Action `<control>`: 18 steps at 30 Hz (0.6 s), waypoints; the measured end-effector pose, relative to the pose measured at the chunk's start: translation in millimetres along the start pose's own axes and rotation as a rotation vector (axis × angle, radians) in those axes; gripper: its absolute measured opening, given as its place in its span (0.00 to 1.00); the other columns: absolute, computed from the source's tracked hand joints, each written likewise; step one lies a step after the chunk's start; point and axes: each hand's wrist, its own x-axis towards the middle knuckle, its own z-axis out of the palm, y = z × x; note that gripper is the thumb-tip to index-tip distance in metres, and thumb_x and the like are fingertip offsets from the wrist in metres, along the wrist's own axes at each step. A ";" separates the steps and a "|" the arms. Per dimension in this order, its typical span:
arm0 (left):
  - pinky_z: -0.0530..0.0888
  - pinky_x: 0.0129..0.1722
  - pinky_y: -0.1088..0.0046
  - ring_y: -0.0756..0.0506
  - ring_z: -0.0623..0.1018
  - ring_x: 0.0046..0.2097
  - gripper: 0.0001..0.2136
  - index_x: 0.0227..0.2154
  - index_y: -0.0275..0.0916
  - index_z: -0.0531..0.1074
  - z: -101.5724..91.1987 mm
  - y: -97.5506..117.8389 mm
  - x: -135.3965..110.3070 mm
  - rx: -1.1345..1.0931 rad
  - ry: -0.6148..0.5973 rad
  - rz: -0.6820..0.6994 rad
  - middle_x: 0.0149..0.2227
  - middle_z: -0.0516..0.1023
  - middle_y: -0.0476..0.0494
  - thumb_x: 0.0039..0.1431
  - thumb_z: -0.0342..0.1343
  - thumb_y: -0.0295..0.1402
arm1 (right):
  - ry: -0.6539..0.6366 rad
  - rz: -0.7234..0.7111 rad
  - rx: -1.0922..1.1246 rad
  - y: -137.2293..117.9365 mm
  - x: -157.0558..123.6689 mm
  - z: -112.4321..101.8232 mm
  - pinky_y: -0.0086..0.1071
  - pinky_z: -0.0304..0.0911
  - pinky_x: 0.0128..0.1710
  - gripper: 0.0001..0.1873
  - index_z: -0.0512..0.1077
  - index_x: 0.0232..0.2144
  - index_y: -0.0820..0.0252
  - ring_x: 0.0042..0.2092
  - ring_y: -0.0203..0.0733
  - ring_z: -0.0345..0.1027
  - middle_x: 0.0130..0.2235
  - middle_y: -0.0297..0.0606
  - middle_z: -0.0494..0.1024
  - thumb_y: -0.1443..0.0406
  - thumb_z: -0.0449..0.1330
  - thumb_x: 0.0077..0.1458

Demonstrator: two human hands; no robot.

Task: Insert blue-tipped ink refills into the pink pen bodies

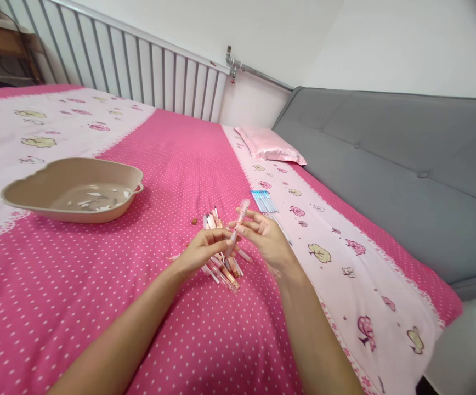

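Observation:
Between my two hands is a pale pink, see-through pen point(242, 213), tilted with its upper end away from me. My left hand point(205, 248) pinches its lower part between thumb and fingers. Higher up on the same pen, the thumb and fingers of my right hand point(267, 237) are closed. Below them, a loose pile of pens point(228, 274) in pink, white and orange lies on the bedspread, partly covered by my hands. Just past my right hand, a row of light blue pens point(265, 201) lies side by side, with a slim clear pen point(283, 229) near it.
A beige plastic basin point(73, 211) with white scraps inside stands at the left on the pink dotted bedspread point(172, 148). A pink pillow point(268, 145) lies by the grey headboard point(394, 164). A white radiator point(139, 60) and a pipe point(262, 75) run along the wall.

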 end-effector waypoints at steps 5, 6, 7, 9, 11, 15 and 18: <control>0.68 0.32 0.76 0.51 0.72 0.29 0.11 0.33 0.33 0.74 0.5 -0.5 0.2 -0.007 -0.002 0.012 0.27 0.75 0.46 0.52 0.58 0.36 | 0.034 0.004 -0.009 -0.3 1.1 -0.1 0.39 0.68 0.42 0.25 0.67 0.45 0.63 0.40 0.44 0.73 0.38 0.44 0.78 0.63 0.66 0.43; 0.67 0.31 0.77 0.52 0.72 0.28 0.11 0.33 0.33 0.74 0.8 -0.3 0.2 -0.012 -0.001 0.012 0.27 0.75 0.46 0.52 0.58 0.36 | 0.042 0.007 -0.007 -0.6 1.1 0.3 0.39 0.68 0.41 0.25 0.67 0.45 0.64 0.40 0.45 0.73 0.38 0.45 0.78 0.63 0.66 0.43; 0.67 0.31 0.77 0.52 0.72 0.28 0.11 0.33 0.33 0.74 1.1 -0.1 0.2 -0.016 0.000 0.012 0.26 0.74 0.46 0.52 0.58 0.37 | 0.053 0.012 -0.003 -0.9 1.1 0.9 0.39 0.68 0.41 0.26 0.67 0.45 0.65 0.40 0.45 0.74 0.38 0.45 0.78 0.64 0.66 0.42; 0.67 0.30 0.77 0.52 0.71 0.27 0.11 0.32 0.33 0.74 1.8 0.3 0.4 -0.021 0.002 0.013 0.26 0.74 0.47 0.51 0.59 0.37 | 0.072 0.022 0.008 -1.4 1.0 2.0 0.39 0.68 0.41 0.26 0.67 0.44 0.66 0.40 0.46 0.74 0.38 0.46 0.78 0.65 0.66 0.42; 0.67 0.30 0.78 0.52 0.71 0.27 0.11 0.31 0.32 0.73 2.2 0.4 0.8 -0.023 0.004 0.014 0.25 0.73 0.47 0.50 0.60 0.37 | 0.084 0.027 0.015 -1.5 0.8 2.7 0.39 0.69 0.40 0.26 0.66 0.44 0.66 0.40 0.46 0.74 0.39 0.47 0.78 0.66 0.66 0.41; 0.67 0.29 0.78 0.52 0.72 0.27 0.11 0.30 0.31 0.73 2.1 -0.4 1.2 -0.028 0.014 0.008 0.25 0.74 0.47 0.49 0.61 0.36 | 0.106 0.031 0.012 -0.1 1.0 2.5 0.39 0.69 0.40 0.26 0.67 0.44 0.67 0.39 0.46 0.74 0.38 0.47 0.79 0.65 0.67 0.40; 0.68 0.29 0.77 0.52 0.72 0.26 0.11 0.28 0.31 0.73 2.4 0.0 0.8 -0.028 0.019 0.002 0.24 0.74 0.47 0.48 0.61 0.36 | 0.123 0.031 0.000 1.3 1.4 2.3 0.39 0.68 0.42 0.27 0.68 0.43 0.67 0.39 0.46 0.74 0.37 0.45 0.79 0.64 0.68 0.39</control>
